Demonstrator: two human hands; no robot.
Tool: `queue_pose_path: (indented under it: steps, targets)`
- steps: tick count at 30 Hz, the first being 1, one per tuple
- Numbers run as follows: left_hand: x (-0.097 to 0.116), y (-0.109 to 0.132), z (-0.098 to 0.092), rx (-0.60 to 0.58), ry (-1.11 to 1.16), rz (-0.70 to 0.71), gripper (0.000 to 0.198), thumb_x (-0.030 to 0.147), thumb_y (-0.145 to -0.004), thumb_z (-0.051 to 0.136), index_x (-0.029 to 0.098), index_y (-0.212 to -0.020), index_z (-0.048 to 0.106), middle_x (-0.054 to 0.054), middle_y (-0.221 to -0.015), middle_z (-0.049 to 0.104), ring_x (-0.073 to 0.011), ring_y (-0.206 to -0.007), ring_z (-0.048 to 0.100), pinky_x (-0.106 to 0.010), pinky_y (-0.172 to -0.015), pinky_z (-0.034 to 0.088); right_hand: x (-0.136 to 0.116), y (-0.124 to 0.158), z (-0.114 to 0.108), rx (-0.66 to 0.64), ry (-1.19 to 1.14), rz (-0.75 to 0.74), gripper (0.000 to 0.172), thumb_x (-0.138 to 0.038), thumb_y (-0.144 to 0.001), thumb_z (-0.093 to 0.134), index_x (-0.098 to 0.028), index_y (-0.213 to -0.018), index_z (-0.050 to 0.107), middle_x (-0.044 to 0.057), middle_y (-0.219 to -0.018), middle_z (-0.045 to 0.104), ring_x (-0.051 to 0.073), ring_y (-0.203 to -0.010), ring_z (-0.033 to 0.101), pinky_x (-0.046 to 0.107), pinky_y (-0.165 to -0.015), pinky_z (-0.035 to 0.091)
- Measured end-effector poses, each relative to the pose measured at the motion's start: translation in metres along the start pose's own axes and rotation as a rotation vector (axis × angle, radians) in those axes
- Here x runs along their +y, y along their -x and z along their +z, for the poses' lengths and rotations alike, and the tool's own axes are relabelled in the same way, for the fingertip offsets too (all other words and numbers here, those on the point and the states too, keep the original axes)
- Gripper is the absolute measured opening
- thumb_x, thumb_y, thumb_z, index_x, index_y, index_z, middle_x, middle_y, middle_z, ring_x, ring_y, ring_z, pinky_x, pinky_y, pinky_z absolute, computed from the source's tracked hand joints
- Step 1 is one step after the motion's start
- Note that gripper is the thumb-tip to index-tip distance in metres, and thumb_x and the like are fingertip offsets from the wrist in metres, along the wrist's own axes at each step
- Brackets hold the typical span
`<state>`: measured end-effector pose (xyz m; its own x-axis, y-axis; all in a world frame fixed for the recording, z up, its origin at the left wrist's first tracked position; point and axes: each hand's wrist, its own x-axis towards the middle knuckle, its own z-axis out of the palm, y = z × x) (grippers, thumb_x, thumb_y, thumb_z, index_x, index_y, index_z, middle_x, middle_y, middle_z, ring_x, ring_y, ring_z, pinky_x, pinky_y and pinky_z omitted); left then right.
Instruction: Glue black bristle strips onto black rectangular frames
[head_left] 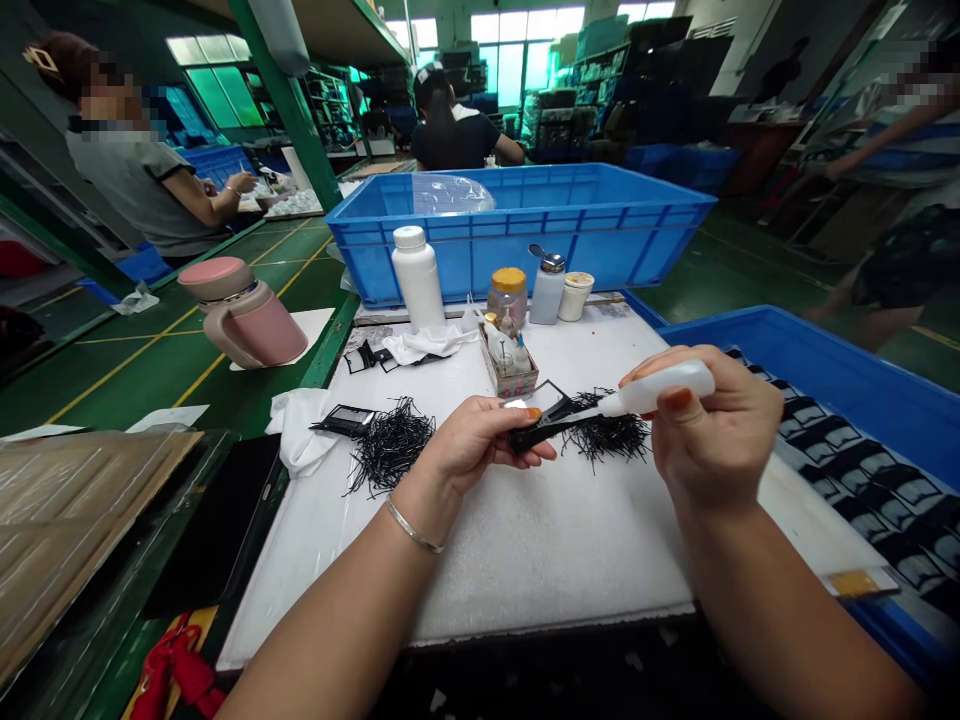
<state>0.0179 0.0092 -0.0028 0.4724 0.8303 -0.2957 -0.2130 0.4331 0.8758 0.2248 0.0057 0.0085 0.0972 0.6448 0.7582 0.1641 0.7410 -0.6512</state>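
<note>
- The left hand (480, 440) pinches a small black frame part (536, 432) between thumb and fingers, out in front of the body, above the middle of the tabletop (555, 560).
- The right hand (712, 430) has its fingers closed around a white squeeze bottle (664, 388), tilted so its thin nozzle points down-left at the part; whether the tip touches cannot be told.
- White surface spreads below both hands to the near edge, with room between the forearms.
- Loose piles of thin black strips flank the work: one left pile (394, 445) near the left wrist, one right pile (611, 435) behind the nozzle.
- Just beyond the left hand, a small box (517, 384) of little bottles stands in the way of forward reach.
- Farther back stand a tall white bottle (418, 280), an orange-lidded jar (508, 295), a pump bottle (548, 290) and a cream pot (576, 297).
- A large blue crate (525, 240) walls off the far edge; at right, a second crate (720, 325) holds rows of black pieces.
- Left of the tabletop, a pink mug (262, 325) sits on a green surface with yellow lines.
- Co-workers sit beyond, before bright windows (525, 60).
</note>
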Motion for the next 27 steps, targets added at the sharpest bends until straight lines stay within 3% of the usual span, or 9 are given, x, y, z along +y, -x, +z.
queue_pose_path:
  steps: [8, 12, 14, 17, 20, 23, 27]
  targets:
    - [0.002, 0.001, 0.001, -0.009, 0.026, 0.021, 0.030, 0.035, -0.067, 0.076, 0.006, -0.069, 0.067, -0.013, -0.065, 0.070, -0.0124, -0.050, 0.062, -0.019, -0.051, 0.049, 0.008, -0.018, -0.016, 0.101, -0.504, 0.360, 0.027, -0.047, -0.073, 0.075, -0.020, -0.074, 0.069, 0.002, -0.064, 0.059, 0.011, -0.047, 0.044, 0.027, -0.039, 0.030]
    - [0.002, 0.001, -0.001, -0.001, 0.025, 0.026, 0.030, 0.035, -0.067, 0.076, 0.007, -0.070, 0.068, -0.014, -0.065, 0.071, -0.0126, -0.050, 0.062, -0.020, -0.051, 0.050, 0.022, -0.038, -0.044, 0.136, -0.561, 0.523, 0.015, -0.032, -0.076, 0.075, -0.021, -0.074, 0.064, 0.002, -0.071, 0.066, 0.010, -0.052, 0.057, 0.024, -0.040, 0.036]
    - [0.002, 0.001, -0.002, -0.005, 0.021, 0.031, 0.029, 0.035, -0.068, 0.075, 0.007, -0.069, 0.068, -0.013, -0.066, 0.071, -0.0125, -0.050, 0.062, -0.019, -0.051, 0.050, 0.031, -0.050, -0.056, 0.117, -0.468, 0.602, 0.013, -0.021, -0.077, 0.072, -0.020, -0.075, 0.059, 0.005, -0.079, 0.071, 0.013, -0.066, 0.067, 0.023, -0.049, 0.044]
    - [0.002, 0.002, -0.002, -0.007, -0.004, 0.047, 0.029, 0.036, -0.070, 0.074, 0.007, -0.070, 0.069, -0.013, -0.066, 0.071, -0.0122, -0.051, 0.062, -0.019, -0.052, 0.050, 0.051, -0.061, -0.065, 0.079, -0.181, 0.690, 0.027, -0.017, -0.069, 0.076, -0.021, -0.086, 0.055, 0.006, -0.089, 0.074, 0.020, -0.084, 0.071, 0.027, -0.064, 0.052]
    - [0.005, 0.006, -0.002, 0.013, -0.054, 0.081, 0.030, 0.037, -0.072, 0.073, 0.007, -0.072, 0.070, -0.013, -0.068, 0.072, -0.0122, -0.053, 0.063, -0.019, -0.054, 0.050, 0.078, -0.060, -0.067, -0.064, 0.185, 0.693, 0.038, -0.023, -0.061, 0.080, -0.019, -0.093, 0.062, 0.005, -0.083, 0.073, 0.021, -0.079, 0.069, 0.028, -0.063, 0.052]
    - [0.010, 0.010, -0.005, 0.072, -0.099, 0.134, 0.031, 0.037, -0.073, 0.072, 0.006, -0.073, 0.070, -0.014, -0.070, 0.072, -0.0127, -0.054, 0.064, -0.019, -0.055, 0.050, 0.101, -0.050, -0.067, -0.212, 0.484, 0.676, 0.025, -0.027, -0.059, 0.079, -0.015, -0.079, 0.069, 0.004, -0.070, 0.069, 0.020, -0.067, 0.064, 0.030, -0.058, 0.048]
    - [0.018, 0.014, -0.012, 0.167, -0.104, 0.207, 0.027, 0.035, -0.073, 0.071, 0.008, -0.069, 0.068, -0.014, -0.071, 0.072, -0.0128, -0.053, 0.063, -0.021, -0.057, 0.051, 0.107, -0.044, -0.070, -0.232, 0.548, 0.654, 0.026, -0.031, -0.061, 0.077, -0.015, -0.081, 0.072, 0.006, -0.073, 0.068, 0.020, -0.064, 0.060, 0.033, -0.059, 0.046]
